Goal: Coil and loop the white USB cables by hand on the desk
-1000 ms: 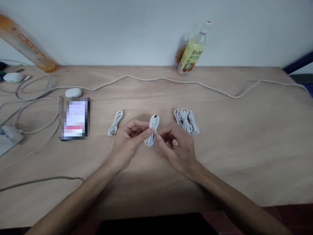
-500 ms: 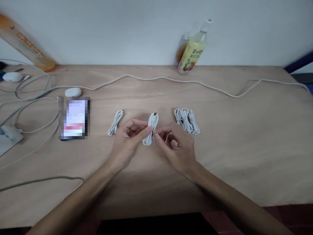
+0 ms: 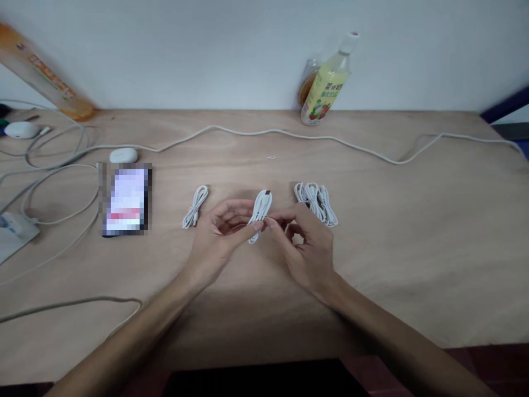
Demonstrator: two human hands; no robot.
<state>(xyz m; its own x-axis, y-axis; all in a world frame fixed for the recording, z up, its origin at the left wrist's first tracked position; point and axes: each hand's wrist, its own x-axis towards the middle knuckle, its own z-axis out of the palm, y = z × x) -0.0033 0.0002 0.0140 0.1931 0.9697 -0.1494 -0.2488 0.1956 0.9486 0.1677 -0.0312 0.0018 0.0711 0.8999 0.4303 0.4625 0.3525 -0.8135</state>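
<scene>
My left hand [image 3: 219,234] is closed around the side of a coiled white charging cable [image 3: 262,205], its thumb pressed over the middle of the loops. A dark plug end shows at the top of this coil. At the coil's waist, the thumb and forefinger of my right hand [image 3: 308,242] pinch a thin tie, mostly hidden by the fingertips. Left of my left hand lies another coiled white cable [image 3: 195,207], bound at its middle. Several more coiled white cables [image 3: 316,204] lie side by side just beyond my right hand.
A phone [image 3: 126,201] with a blurred screen and a white earbud case [image 3: 123,155] lie at left. A long white cord [image 3: 268,131] crosses the table behind. A yellow-labelled drink bottle [image 3: 326,88] and an orange bottle [image 3: 53,77] lean at the wall. A power strip [image 3: 16,237] sits far left.
The held cable coil has tilted and shifted slightly to the right. My right hand has moved a little right with it, fingers still pinched at the coil's waist.
</scene>
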